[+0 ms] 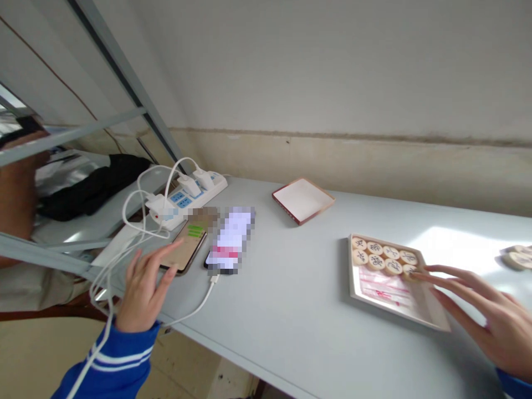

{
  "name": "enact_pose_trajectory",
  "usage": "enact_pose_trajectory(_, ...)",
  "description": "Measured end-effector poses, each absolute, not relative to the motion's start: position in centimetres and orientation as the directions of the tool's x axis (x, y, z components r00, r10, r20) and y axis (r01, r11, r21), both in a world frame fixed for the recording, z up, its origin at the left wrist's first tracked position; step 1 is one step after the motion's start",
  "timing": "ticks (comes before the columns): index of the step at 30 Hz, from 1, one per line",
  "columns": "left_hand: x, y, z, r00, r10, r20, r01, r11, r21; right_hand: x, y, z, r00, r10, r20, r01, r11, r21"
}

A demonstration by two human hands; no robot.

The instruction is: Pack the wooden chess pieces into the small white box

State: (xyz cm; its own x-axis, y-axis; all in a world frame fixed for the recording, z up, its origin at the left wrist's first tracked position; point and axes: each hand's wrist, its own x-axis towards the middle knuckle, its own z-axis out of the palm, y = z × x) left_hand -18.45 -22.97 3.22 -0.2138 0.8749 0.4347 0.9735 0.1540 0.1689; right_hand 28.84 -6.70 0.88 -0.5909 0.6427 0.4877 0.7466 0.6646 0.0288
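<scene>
My left hand (143,288) has its fingers spread, the fingertips over a phone (183,254) with a beige screen and green marks. A second phone (233,235) with a lit screen lies beside it, a white cable plugged into its lower end. My right hand (486,310) reaches with stretched, separated fingers over the right side of a shallow box (357,296). One fingertip touches a round xiangqi piece (409,270) at the end of the second row. Several more xiangqi pieces (376,261) lie in two rows above a clear bag with pink print (382,287).
A box lid (303,199) lies near the wall, inner side up. A white power strip (187,199) with plugs and looping cables sits at the back left, beside a metal frame (124,61). More round pieces (518,257) lie at the right edge.
</scene>
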Motion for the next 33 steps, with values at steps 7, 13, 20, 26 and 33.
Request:
enact_pose_trajectory(7,-5.7,-21.8,3.5,-0.003,0.890,0.455,0.911,-0.185,0.368,30.3,-7.0,2.3,-0.178,0.739,0.649,0.983,0.100,0.155)
enact_pose_trajectory(13,0.2,-14.1,6.8,0.035,0.951,0.307,0.935,-0.140,0.327,34.6,-6.7,2.2,0.279,0.837,0.472,0.957,-0.283,-0.063)
enact_pose_trajectory(20,5.8,-8.1,7.2,0.257,0.957,-0.134,0.952,-0.227,0.205,35.2,-6.9,1.9,0.383,0.828,0.409,0.923,-0.356,-0.145)
enact_pose_trajectory(26,6.3,-7.2,6.7,0.349,0.883,-0.313,0.910,-0.238,0.341,35.3,-6.5,1.7,0.353,0.854,0.381,0.936,-0.326,-0.136)
enact_pose_trajectory(33,5.5,-6.7,5.6,0.354,0.895,-0.272,0.858,-0.195,0.475,32.9,-6.8,3.4,0.240,0.869,0.433,0.962,-0.152,-0.229)
